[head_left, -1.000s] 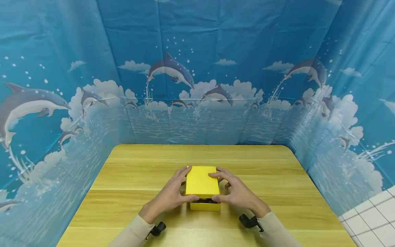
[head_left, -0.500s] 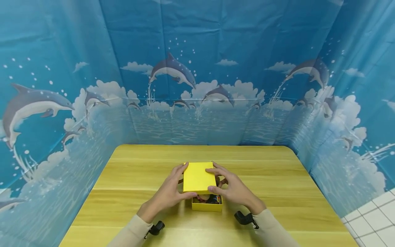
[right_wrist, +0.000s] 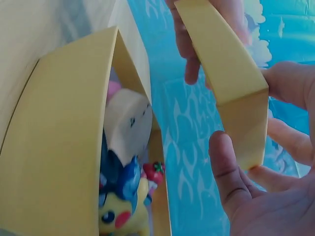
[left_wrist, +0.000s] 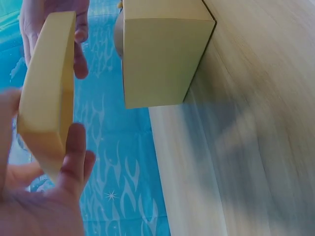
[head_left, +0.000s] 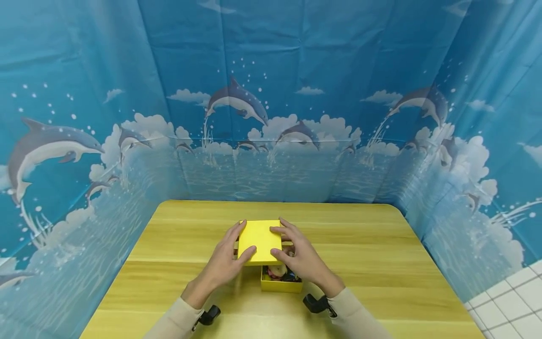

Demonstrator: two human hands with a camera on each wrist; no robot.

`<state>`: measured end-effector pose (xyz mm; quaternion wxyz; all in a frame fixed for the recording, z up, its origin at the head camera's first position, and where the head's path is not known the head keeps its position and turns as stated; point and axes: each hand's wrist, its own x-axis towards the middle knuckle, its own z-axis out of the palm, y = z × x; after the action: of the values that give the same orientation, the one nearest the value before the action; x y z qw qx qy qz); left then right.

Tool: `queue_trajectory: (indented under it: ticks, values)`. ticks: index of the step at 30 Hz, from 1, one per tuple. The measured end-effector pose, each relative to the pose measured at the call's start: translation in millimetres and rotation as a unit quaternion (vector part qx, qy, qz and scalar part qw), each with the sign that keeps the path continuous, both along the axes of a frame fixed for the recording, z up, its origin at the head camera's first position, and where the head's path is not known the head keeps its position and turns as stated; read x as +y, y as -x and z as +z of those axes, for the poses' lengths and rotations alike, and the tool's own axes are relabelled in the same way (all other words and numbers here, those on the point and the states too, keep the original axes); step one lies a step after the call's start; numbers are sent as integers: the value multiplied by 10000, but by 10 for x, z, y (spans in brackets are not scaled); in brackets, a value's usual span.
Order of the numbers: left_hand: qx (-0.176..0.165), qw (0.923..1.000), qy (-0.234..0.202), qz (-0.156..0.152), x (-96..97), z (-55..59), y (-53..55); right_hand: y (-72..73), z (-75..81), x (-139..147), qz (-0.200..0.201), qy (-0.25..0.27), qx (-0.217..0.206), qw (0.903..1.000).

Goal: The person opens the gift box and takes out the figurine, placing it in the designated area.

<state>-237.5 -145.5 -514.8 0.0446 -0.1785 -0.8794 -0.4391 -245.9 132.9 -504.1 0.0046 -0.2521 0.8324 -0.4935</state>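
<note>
My left hand point(head_left: 221, 260) and right hand point(head_left: 306, 258) grip a yellow box lid point(head_left: 259, 241) from its two sides, fingers at the far part and thumbs toward the near part. In both wrist views the lid is apart from the yellow box base point(right_wrist: 56, 142), which stands on the table. Toy figures show inside the base in the right wrist view: a cream rounded one point(right_wrist: 129, 120), and a yellow one with a red cheek point(right_wrist: 120, 216) and a blue part on top. Beside them is a small red strawberry shape point(right_wrist: 154, 172). Lid and hands hide the base's far part in the head view.
The wood-grain table point(head_left: 178, 278) has rounded far corners. A blue dolphin-print curtain point(head_left: 271, 174) surrounds it at the back and sides. White tiles point(head_left: 514, 296) show at the right. A black wrist camera sits at each sleeve cuff.
Both hands have carried the lid left and slightly away from the base, uncovering more of the toys. The base stays in about the same place.
</note>
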Motion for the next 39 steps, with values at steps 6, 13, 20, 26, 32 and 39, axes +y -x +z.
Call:
queue_trajectory:
  ticks: [6,13,20,26,32,39]
  values:
    - [446,9978,-164,461,9,25,3,-14,42,-106,-290,125,-101,9995]
    - [441,9938,-451,919,-15,11,-12,-45,13,-242,-483,48,-143,9987]
    - [944,9861,-636,1207,-81,28,11,-7,42,-383,-491,212,-78,9985]
    - [1136,9802,-616,1497,-135,31,20,17,91,-476,-425,322,-65,9986]
    - [1095,9754,-822,1729,-216,44,15,35,151,-566,-130,381,-53,9992]
    - [984,9720,-899,1933,-339,-17,-23,35,90,-680,129,376,-271,9988]
